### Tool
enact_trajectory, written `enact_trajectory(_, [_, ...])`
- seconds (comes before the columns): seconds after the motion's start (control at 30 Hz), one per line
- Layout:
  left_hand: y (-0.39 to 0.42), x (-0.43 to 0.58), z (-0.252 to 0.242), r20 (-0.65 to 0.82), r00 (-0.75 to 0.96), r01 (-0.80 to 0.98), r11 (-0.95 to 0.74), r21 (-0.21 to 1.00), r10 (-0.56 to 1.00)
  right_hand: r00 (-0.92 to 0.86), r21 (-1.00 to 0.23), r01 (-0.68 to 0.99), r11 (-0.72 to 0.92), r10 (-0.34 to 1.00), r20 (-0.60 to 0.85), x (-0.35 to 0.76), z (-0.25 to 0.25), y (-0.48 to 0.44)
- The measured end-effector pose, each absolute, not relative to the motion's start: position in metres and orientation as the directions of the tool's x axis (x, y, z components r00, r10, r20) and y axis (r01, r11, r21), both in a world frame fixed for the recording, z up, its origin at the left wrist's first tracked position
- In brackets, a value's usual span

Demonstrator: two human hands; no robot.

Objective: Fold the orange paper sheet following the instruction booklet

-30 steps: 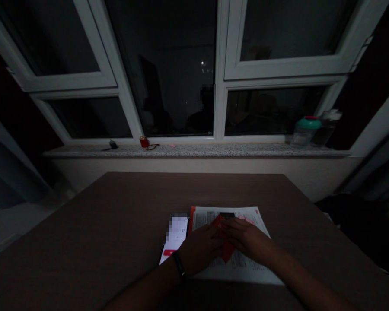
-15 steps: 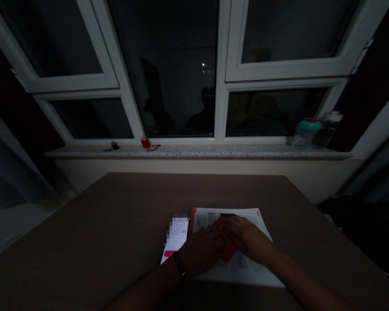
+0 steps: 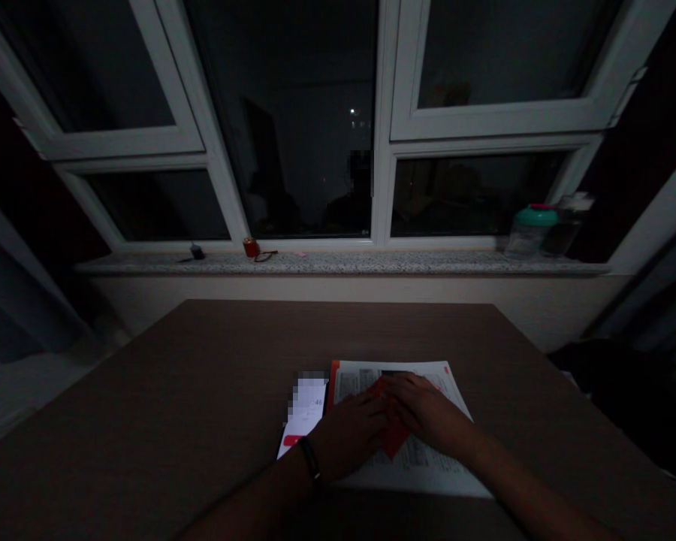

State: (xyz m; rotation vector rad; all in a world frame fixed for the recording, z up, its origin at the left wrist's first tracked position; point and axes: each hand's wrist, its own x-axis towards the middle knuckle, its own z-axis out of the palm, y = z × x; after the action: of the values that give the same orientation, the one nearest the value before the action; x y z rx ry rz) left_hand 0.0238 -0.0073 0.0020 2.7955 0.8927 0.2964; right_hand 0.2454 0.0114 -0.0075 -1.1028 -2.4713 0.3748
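A red piece of paper (image 3: 393,443) with a pointed lower corner lies on a printed booklet (image 3: 428,481). My left hand (image 3: 352,434), with a dark band on its wrist, rests over the left part of the red paper, its fingers pressed together. From the right, my right hand (image 3: 428,412) covers the upper right part, fingers together and bent down onto the paper. The fingertips of both hands nearly meet over it. Much of the red paper is hidden under the hands.
A lit phone (image 3: 306,413) lies against the booklet's left side on the brown table (image 3: 203,391). On the stone sill (image 3: 343,262) stand a small red object (image 3: 251,247), a dark small bottle (image 3: 197,252) and a teal-lidded container (image 3: 532,229).
Both hands stay nearly in place on the red paper. A little more red shows by the right hand's knuckles, and the view has shifted very slightly.
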Motion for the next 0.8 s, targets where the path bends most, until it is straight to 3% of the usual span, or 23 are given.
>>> enact_trajectory(0.27, [-0.0066, 0.0233, -0.001, 0.158, 0.798, 0.534, -0.804, 0.263, 0.581, -0.555, -0.398, 0.671, 0.626, 0.78, 0.29, 0.2467, -0.0129, 0.0133])
enact_trajectory(0.8, [-0.0071, 0.0239, -0.0004, 0.147, 0.803, 0.533, -0.807, 0.255, 0.577, -0.62, -0.393, 0.629, 0.67, 0.738, 0.265, 0.2462, -0.0076, 0.0124])
